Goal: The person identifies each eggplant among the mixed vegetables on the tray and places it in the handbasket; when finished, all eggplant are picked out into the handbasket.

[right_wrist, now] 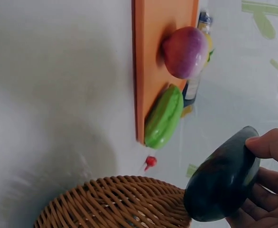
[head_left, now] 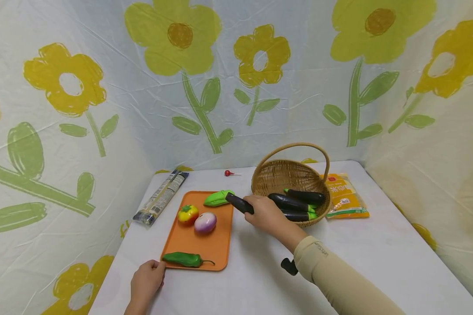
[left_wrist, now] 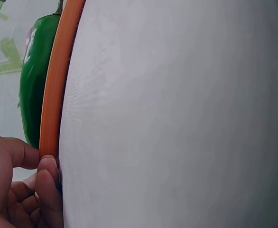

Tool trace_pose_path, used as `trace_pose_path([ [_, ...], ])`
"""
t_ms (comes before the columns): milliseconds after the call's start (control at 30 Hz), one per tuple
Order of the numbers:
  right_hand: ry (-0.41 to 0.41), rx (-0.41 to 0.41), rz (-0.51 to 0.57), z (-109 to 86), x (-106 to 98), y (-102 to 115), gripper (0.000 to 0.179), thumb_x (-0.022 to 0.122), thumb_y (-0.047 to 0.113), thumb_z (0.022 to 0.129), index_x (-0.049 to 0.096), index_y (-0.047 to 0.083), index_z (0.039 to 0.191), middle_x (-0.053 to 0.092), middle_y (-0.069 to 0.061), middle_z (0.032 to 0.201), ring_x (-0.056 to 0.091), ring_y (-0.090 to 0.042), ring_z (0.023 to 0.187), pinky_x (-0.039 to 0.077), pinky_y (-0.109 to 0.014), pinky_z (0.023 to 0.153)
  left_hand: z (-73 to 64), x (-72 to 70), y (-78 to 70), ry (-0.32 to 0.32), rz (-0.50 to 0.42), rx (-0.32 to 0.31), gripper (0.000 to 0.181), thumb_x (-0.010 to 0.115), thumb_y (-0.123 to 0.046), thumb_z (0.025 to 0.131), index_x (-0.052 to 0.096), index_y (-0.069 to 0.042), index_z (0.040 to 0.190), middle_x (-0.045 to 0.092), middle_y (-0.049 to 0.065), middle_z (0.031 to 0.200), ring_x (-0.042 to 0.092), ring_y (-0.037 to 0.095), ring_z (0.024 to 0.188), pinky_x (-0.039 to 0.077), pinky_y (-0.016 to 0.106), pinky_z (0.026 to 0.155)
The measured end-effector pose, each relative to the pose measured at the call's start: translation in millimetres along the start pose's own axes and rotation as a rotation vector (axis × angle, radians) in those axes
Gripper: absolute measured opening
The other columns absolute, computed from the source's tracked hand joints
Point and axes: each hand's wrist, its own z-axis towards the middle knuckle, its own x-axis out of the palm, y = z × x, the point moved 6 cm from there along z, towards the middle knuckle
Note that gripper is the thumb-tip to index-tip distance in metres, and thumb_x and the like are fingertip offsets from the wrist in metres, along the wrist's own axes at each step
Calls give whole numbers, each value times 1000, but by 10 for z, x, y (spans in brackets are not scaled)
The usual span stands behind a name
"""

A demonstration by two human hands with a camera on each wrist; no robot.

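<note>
My right hand [head_left: 266, 214] holds a dark eggplant [head_left: 239, 203] above the table, between the orange tray [head_left: 210, 249] and the wicker basket [head_left: 284, 175]. In the right wrist view, thumb and fingers grip one end of that eggplant [right_wrist: 222, 175]. With thumb and fingertips, my left hand [head_left: 147, 280] pinches the tray's near left corner, as the left wrist view shows. On the tray lie a green pepper [head_left: 185, 259] near the front edge, a purple-white onion [head_left: 205, 223], a red-yellow tomato [head_left: 188, 215] and a light green ridged vegetable [head_left: 218, 198] at the back. Several eggplants [head_left: 291, 202] lie in the basket.
Left of the tray lies a long clear-and-blue packet [head_left: 161, 198]. An orange-yellow bag [head_left: 344, 197] rests right of the basket, whose tall handle [head_left: 295, 145] arches up. A small red object [head_left: 227, 173] lies at the back. Flowered cloth walls [head_left: 291, 105] surround the white table [head_left: 398, 245].
</note>
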Motion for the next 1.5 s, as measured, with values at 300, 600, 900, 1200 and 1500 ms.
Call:
trace_pose_path([
  [300, 0, 22, -6, -30, -85, 9, 40, 72, 15, 89, 67, 4, 126, 69, -9, 121, 63, -21, 99, 51, -39, 87, -2, 1, 3, 2, -10, -7, 25, 54, -25, 95, 65, -8, 81, 59, -1, 58, 56, 17, 53, 39, 35, 57],
  [600, -27, 48, 6, -105, -212, -101, 45, 74, 16, 89, 65, 3, 131, 66, -12, 129, 62, -26, 110, 49, -42, 92, -13, -1, -8, -2, -19, -7, 24, 54, -23, 96, 65, -7, 81, 59, -1, 57, 56, 17, 52, 39, 34, 56],
  [900, -30, 55, -7, -150, -334, -174, 48, 73, 17, 90, 64, 5, 135, 65, -11, 132, 62, -26, 115, 48, -44, 95, -5, -10, 0, 4, -8, 5, 25, 54, -24, 96, 65, -7, 82, 59, -2, 57, 56, 17, 52, 39, 35, 58],
  [1200, -43, 46, -2, -284, -509, -378, 45, 73, 14, 88, 66, 6, 132, 67, -11, 129, 63, -28, 114, 49, -46, 93, -17, -23, -16, -2, -5, 22, 26, 54, -24, 95, 65, -8, 79, 58, -2, 57, 56, 17, 52, 39, 35, 58],
  [1500, -25, 89, -44, -407, -630, -644, 47, 73, 16, 90, 64, 3, 134, 65, -15, 131, 63, -32, 114, 50, -50, 93, -14, -12, -6, 8, -5, 14, 26, 53, -25, 96, 65, -8, 80, 59, -2, 57, 56, 17, 53, 39, 35, 58],
])
